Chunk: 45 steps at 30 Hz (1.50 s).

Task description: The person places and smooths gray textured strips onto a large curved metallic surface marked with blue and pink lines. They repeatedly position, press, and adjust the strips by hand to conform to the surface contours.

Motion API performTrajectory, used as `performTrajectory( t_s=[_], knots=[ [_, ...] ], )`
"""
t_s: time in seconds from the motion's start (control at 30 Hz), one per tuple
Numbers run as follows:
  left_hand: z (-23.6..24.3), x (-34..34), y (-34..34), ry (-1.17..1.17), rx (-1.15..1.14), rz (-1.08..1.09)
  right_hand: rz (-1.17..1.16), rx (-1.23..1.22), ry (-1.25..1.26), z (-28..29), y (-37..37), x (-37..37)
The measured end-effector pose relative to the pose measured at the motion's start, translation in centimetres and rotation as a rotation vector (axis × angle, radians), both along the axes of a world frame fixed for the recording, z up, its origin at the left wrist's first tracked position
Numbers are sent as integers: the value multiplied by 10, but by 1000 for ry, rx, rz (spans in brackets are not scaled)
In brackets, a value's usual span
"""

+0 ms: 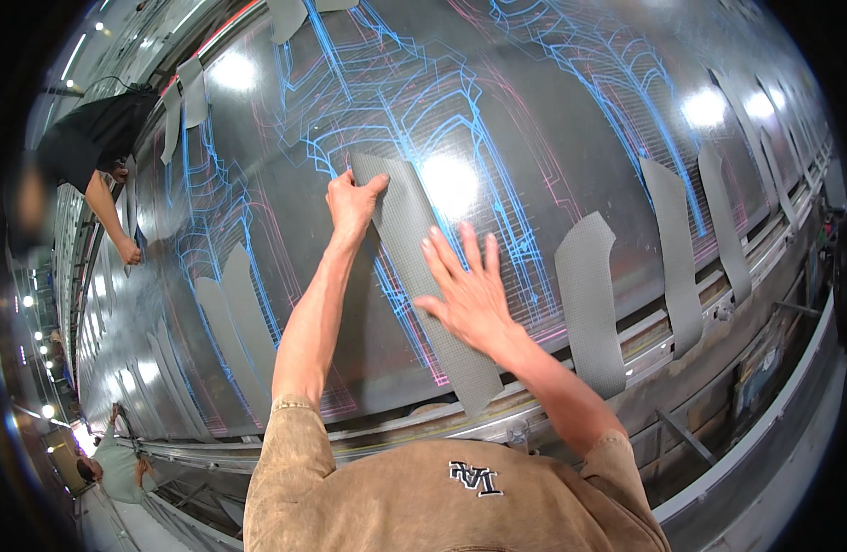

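A long grey, finely textured strip [402, 247] lies lengthwise on a large dark, glossy surface [515, 161] marked with blue and pink line patterns. My left hand [355, 207] pinches the strip's upper left corner between thumb and fingers. My right hand [465, 293] rests on the middle of the strip, its fingers spread toward the strip's right edge. The strip's lower end reaches the metal rail along the near edge, between my forearms.
More grey pieces [584, 294] [672, 258] lie at right, others [230, 322] at left and far edge. A co-worker in black [87, 147] works at upper left, another in pale green [120, 469] at lower left. A metal rail [534, 405] borders the near edge.
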<state>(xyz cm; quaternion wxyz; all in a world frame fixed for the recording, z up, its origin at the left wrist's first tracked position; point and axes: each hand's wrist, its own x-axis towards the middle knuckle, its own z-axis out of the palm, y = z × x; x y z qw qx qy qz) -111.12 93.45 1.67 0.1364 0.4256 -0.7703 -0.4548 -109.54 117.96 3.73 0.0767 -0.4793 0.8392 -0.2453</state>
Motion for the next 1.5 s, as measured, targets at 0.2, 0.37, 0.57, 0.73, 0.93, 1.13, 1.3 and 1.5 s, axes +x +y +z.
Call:
performTrajectory(
  t_s=[0.2,0.37,0.57,0.73,0.93,1.13,1.3,1.5],
  knots=[
    [2,3,1,23,39,33,76,-19,180,-50,-74,-49],
    [4,7,-1,40,66,53,65,66,147,-52,-87,-57],
    [1,7,0,40,81,37,60,61,153,-56,-85,-62],
    [6,9,4,62,80,36,67,42,151,-57,-88,-60],
    [12,8,6,45,77,43,58,72,161,-57,-90,-62],
    [8,8,4,61,94,40,62,84,140,-58,-92,-62],
    [2,8,3,94,121,49,50,87,160,-58,-92,-64],
    [-26,18,-8,289,58,114,11,115,124,-52,-98,-56]
  ],
)
